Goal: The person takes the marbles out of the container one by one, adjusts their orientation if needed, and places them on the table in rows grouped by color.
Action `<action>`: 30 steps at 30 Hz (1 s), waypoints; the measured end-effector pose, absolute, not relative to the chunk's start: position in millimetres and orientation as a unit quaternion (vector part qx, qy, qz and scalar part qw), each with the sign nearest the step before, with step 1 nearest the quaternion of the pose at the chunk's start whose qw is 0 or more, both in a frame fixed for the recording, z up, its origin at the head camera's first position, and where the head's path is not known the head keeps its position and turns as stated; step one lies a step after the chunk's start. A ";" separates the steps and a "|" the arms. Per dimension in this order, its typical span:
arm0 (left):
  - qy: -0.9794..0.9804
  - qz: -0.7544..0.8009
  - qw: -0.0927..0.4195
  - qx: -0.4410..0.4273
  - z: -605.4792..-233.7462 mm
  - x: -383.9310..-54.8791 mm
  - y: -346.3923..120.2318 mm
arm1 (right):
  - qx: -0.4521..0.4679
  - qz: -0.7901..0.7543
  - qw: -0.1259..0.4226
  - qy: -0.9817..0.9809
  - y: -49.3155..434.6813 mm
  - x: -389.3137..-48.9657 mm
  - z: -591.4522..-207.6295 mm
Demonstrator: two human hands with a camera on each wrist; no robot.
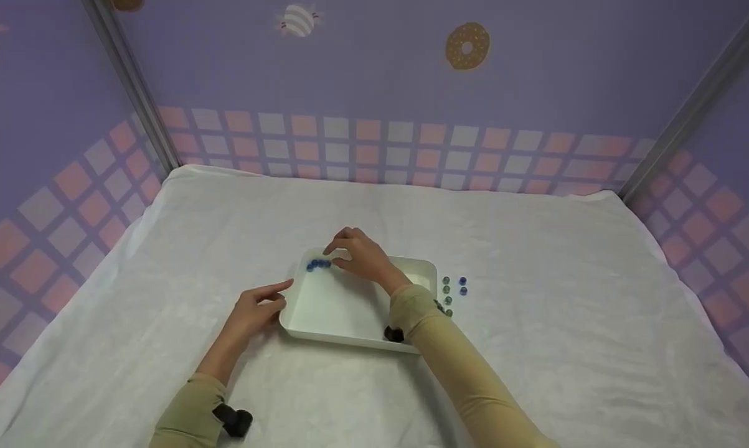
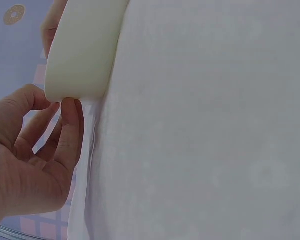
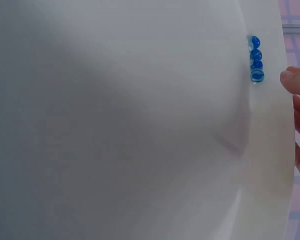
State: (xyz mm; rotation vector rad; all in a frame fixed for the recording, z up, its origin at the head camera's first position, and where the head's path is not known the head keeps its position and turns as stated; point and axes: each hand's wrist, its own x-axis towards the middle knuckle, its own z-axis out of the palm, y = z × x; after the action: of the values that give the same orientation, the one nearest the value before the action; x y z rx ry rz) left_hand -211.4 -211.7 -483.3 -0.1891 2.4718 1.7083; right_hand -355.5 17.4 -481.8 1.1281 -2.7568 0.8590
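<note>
A white rectangular tray (image 1: pixel 343 311) lies on the cloth. My left hand (image 1: pixel 254 311) touches its left outer wall; in the left wrist view the thumb and fingertips rest against the tray's end (image 2: pixel 80 60). My right hand (image 1: pixel 363 255) is over the far rim, thumb and forefinger apart, with nothing visible between them. Several blue marbles (image 1: pixel 319 264) sit in a row along the far wall inside the tray, just left of the right fingertips. In the right wrist view the marbles (image 3: pixel 256 60) lie close to the right thumb (image 3: pixel 294 82).
Several green marbles (image 1: pixel 446 290) form a column right of the tray, partly behind the right sleeve (image 1: pixel 449 342). Two blue marbles (image 1: pixel 463 286) lie farther right. White cloth (image 1: pixel 567 298) covers the table, and patterned purple walls (image 1: pixel 374 74) stand round it.
</note>
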 end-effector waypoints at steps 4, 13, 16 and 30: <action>0.815 0.573 0.067 -0.060 -482.7 -211.3 -212.3 | 0.348 0.261 0.007 -0.901 13.8 -353.8 -484.6; 0.817 0.570 0.064 -0.065 -483.3 -209.3 -212.9 | 0.352 0.227 0.022 -0.908 7.0 -353.1 -485.0; 0.817 0.570 0.063 -0.060 -483.5 -209.5 -213.0 | 0.366 0.199 0.047 -0.908 5.2 -353.0 -483.9; 0.819 0.566 0.065 -0.069 -483.4 -209.4 -210.9 | 0.437 0.021 0.160 -0.885 -1.2 -357.6 -482.7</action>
State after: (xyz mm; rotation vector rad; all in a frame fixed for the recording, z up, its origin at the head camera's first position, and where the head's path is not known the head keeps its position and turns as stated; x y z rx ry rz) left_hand -209.4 -210.9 -483.4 -0.2081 2.4725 1.7070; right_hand -357.6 -1.2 -482.7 1.2494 -2.5280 0.0603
